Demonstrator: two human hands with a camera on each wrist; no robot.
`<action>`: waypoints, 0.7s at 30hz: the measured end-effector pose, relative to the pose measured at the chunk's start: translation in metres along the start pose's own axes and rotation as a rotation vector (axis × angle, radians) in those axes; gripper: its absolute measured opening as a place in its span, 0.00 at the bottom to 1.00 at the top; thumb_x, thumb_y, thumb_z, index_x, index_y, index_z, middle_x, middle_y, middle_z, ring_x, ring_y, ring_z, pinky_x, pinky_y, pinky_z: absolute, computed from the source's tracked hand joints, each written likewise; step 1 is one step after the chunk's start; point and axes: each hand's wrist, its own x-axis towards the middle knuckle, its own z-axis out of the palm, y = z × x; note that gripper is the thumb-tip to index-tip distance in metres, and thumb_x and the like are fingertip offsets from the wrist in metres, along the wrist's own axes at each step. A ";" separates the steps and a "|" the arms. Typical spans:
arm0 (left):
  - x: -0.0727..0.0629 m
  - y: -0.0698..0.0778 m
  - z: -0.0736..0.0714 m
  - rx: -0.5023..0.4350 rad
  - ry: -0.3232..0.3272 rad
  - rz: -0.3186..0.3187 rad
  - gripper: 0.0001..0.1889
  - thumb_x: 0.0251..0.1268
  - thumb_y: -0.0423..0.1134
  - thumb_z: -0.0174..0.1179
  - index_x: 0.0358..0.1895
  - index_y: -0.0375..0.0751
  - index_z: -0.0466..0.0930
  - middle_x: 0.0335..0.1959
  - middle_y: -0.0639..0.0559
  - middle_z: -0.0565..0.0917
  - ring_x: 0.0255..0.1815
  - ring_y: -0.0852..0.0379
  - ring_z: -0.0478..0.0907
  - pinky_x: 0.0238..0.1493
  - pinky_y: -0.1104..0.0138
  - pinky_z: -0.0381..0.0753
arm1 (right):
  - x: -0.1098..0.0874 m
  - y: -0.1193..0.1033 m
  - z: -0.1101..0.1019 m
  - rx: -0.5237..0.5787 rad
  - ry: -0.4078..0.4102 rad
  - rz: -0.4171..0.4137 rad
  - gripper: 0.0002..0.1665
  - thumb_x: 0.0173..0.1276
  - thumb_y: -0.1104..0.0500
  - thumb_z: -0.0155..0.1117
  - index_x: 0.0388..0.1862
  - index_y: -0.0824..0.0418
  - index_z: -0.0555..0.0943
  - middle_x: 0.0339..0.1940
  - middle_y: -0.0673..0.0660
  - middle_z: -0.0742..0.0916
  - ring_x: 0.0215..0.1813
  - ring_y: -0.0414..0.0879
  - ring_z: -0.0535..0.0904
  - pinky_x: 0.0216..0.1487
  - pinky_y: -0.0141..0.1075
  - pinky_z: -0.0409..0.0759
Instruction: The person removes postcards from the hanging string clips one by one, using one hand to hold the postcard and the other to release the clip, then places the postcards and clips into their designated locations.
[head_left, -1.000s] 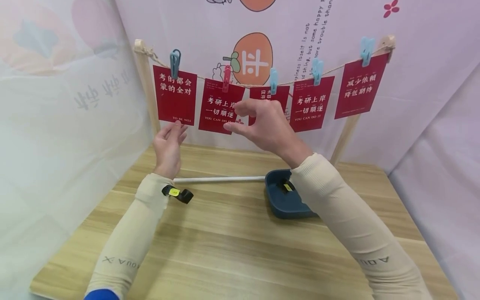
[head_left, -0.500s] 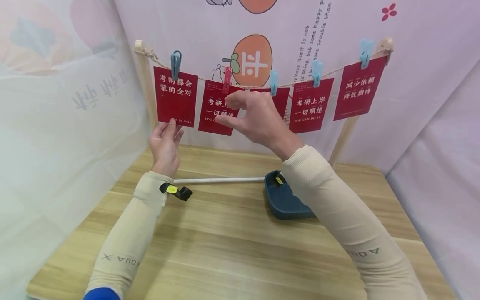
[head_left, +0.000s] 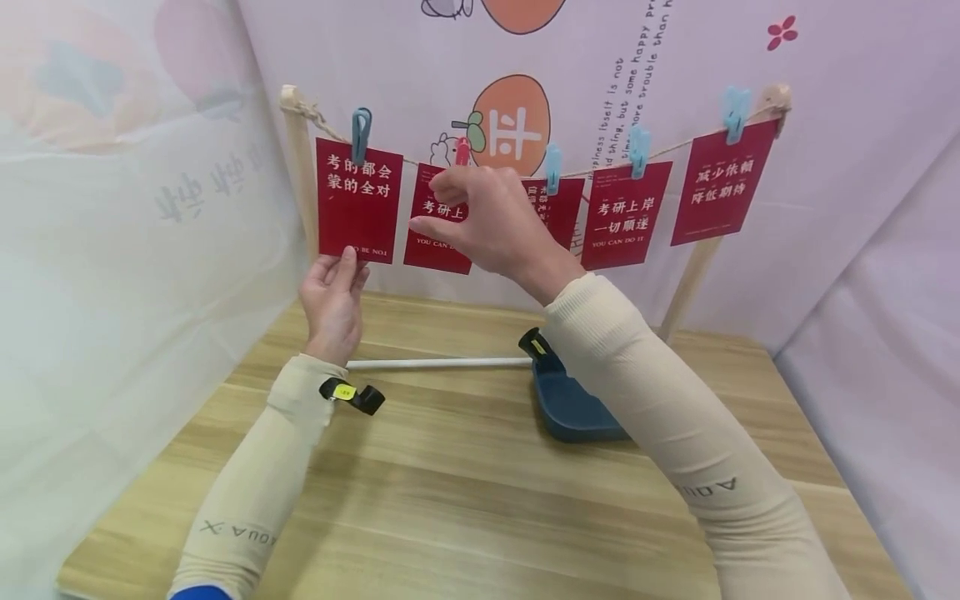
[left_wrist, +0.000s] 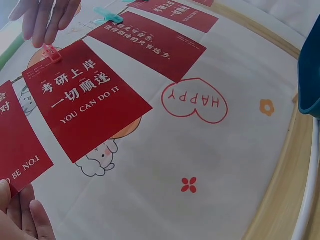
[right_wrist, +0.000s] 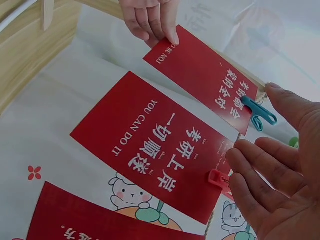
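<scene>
A red card [head_left: 356,218] with white lettering hangs at the left end of a string, under a teal clothespin [head_left: 361,135]. My left hand [head_left: 332,310] pinches this card's bottom edge, thumb in front and fingers behind. In the right wrist view, those fingers show at the card's lower corner. My right hand [head_left: 501,221] is in the air before the second red card [right_wrist: 145,135], thumb and fingers parted with nothing between them. That card's red clothespin [right_wrist: 218,179] is close to the right fingertips. In the head view, the right hand covers part of the second and third cards.
Further right, more red cards [head_left: 627,215] hang from light blue clothespins [head_left: 639,152]. Wooden posts [head_left: 300,179] hold the string at both ends. On the wooden table [head_left: 450,492] lie a white rod [head_left: 442,363] and a dark blue tray [head_left: 573,421], partly behind my right forearm.
My right hand has moved left and slightly up, from before the third card toward the second card's clothespin. The left thumb has come over the lower edge of the leftmost card.
</scene>
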 end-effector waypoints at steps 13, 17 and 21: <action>-0.004 0.003 -0.005 0.028 -0.022 0.023 0.03 0.73 0.35 0.66 0.43 0.41 0.82 0.41 0.51 0.89 0.38 0.59 0.84 0.49 0.73 0.88 | 0.026 -0.017 0.003 -0.035 -0.010 0.006 0.33 0.70 0.44 0.74 0.69 0.57 0.82 0.65 0.54 0.89 0.65 0.47 0.86 0.67 0.35 0.84; -0.005 0.002 -0.006 0.014 -0.019 0.030 0.03 0.72 0.34 0.67 0.42 0.40 0.83 0.38 0.51 0.90 0.36 0.59 0.85 0.47 0.72 0.89 | 0.033 -0.023 0.004 -0.041 -0.015 0.014 0.33 0.71 0.43 0.73 0.70 0.57 0.82 0.66 0.54 0.88 0.66 0.46 0.85 0.67 0.33 0.83; -0.005 0.000 -0.005 -0.002 -0.020 0.031 0.03 0.71 0.34 0.67 0.42 0.40 0.83 0.38 0.51 0.90 0.35 0.59 0.85 0.46 0.72 0.89 | 0.041 -0.030 0.004 -0.047 -0.020 0.038 0.33 0.72 0.42 0.71 0.71 0.55 0.81 0.67 0.52 0.87 0.67 0.44 0.85 0.67 0.31 0.82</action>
